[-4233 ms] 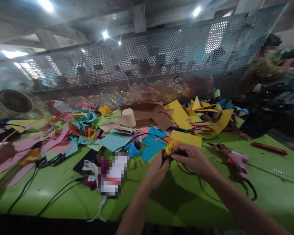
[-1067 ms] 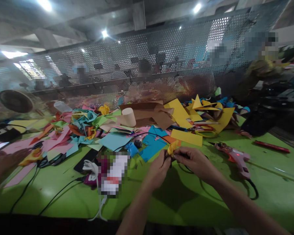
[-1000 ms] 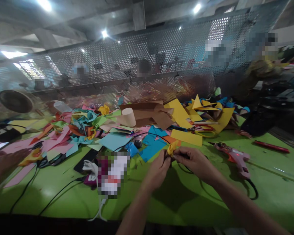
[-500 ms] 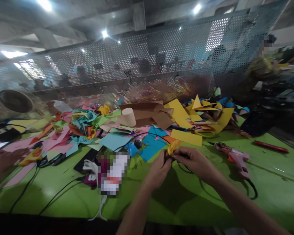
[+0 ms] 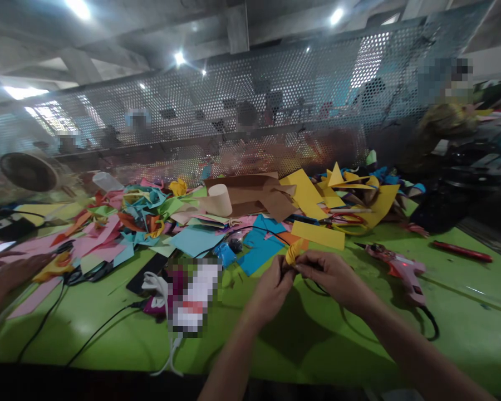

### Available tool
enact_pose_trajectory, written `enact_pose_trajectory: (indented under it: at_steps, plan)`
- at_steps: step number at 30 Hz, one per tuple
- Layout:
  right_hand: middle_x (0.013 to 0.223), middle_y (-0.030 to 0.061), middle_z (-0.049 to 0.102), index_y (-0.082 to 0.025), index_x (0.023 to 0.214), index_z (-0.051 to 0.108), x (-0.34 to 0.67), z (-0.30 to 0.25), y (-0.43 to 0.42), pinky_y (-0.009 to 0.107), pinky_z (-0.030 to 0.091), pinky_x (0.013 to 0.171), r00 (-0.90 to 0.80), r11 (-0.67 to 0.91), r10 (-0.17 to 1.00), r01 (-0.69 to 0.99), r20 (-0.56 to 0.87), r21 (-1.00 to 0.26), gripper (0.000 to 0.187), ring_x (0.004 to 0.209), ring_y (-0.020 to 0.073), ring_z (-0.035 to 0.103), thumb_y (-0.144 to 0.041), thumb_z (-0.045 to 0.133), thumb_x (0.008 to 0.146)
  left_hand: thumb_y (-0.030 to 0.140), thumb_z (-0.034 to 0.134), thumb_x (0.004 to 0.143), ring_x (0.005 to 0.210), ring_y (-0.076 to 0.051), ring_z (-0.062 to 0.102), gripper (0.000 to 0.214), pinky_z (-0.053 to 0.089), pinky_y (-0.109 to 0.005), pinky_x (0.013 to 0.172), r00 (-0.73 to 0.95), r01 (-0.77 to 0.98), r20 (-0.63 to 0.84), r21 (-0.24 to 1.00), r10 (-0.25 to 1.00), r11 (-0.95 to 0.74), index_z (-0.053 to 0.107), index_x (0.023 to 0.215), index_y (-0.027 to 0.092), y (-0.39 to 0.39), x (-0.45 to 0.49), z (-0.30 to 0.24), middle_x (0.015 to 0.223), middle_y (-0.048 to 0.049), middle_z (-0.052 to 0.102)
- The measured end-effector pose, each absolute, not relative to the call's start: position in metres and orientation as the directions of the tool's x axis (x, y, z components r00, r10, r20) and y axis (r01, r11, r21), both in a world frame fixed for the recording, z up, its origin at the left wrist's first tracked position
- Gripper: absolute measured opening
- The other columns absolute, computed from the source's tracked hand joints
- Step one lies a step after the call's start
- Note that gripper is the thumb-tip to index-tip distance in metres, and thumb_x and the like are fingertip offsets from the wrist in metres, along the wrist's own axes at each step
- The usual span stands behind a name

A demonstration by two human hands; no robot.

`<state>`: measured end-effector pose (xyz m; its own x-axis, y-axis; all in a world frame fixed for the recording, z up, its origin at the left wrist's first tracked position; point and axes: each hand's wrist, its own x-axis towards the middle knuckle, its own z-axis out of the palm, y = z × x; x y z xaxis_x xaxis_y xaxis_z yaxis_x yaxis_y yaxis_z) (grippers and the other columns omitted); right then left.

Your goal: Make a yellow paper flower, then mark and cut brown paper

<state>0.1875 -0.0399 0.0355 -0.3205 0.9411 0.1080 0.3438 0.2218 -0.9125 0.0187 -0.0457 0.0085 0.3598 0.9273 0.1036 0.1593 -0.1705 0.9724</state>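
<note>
Green table (image 5: pixel 108 334), perforated metal screen (image 5: pixel 284 83)

Left of the pink glue gun (image 5: pixel 408 273), the left hand (image 5: pixel 274 287) and the right hand (image 5: pixel 334 273) both pinch a yellow paper piece (image 5: pixel 293 252). Behind the gun rises the screen, and ceiling lamps (image 5: pixel 179 58) shine above.

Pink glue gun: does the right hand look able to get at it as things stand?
Probably yes: the pink glue gun lies to the right of the right hand, with nothing visible blocking the way. But that hand pinches the yellow paper, so it would likely have to let go first.
</note>
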Motion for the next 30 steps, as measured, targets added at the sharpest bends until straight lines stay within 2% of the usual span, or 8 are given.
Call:
enact_pose_trajectory:
  at_steps: [5, 12, 21, 30]
  plan:
    - [0.074, 0.0022, 0.061, -0.018, 0.076, 0.064, 0.1873, 0.0367, -0.0394, 0.030, 0.040, 0.064, -0.306, 0.204, 0.946, 0.312, 0.105, -0.928, 0.023, 0.071, 0.0179, 0.053, -0.038, 0.058, 0.085, 0.033, 0.043, 0.097, 0.087, -0.016, 0.050, 0.016, 0.040, -0.028, 0.080, 0.385, 0.161, 0.072, 0.976, 0.920, -0.144, 0.048, 0.102, 0.019, -0.0479, 0.0160, 0.0095, 0.096, -0.0020, 0.056]
    - [0.075, 0.0028, 0.062, -0.019, 0.076, 0.064, 0.1886, 0.0365, -0.0409, 0.030, 0.041, 0.063, -0.310, 0.208, 0.945, 0.314, 0.107, -0.926, 0.025, 0.070, 0.0183, 0.055, -0.040, 0.057, 0.086, 0.039, 0.034, 0.101, 0.079, -0.015, 0.047, 0.024, 0.038, -0.028, 0.074, 0.371, 0.138, 0.097, 0.978, 0.923, -0.159, 0.049, 0.098, 0.020, -0.0504, 0.0136, 0.0087, 0.086, 0.0000, 0.051]
    - [0.076, 0.0028, 0.064, -0.019, 0.077, 0.066, 0.1883, 0.0368, -0.0415, 0.030, 0.044, 0.067, -0.331, 0.239, 0.935, 0.319, 0.129, -0.917, 0.023, 0.074, 0.0189, 0.058, -0.037, 0.058, 0.088, 0.037, 0.035, 0.100, 0.074, -0.014, 0.045, 0.022, 0.036, -0.028, 0.069, 0.345, 0.159, 0.096, 0.974, 0.934, -0.159, 0.047, 0.091, 0.021, -0.0461, 0.0159, 0.0023, 0.080, 0.0019, 0.049]
    - [0.080, 0.0045, 0.069, -0.019, 0.077, 0.069, 0.1888, 0.0394, -0.0442, 0.032, 0.046, 0.071, -0.313, 0.245, 0.939, 0.321, 0.142, -0.915, 0.023, 0.078, 0.0210, 0.061, -0.037, 0.060, 0.087, 0.035, 0.036, 0.099, 0.075, -0.015, 0.047, 0.019, 0.036, -0.027, 0.070, 0.345, 0.173, 0.062, 0.977, 0.937, -0.128, 0.048, 0.095, 0.021, -0.0476, 0.0153, 0.0077, 0.081, 0.0022, 0.051]
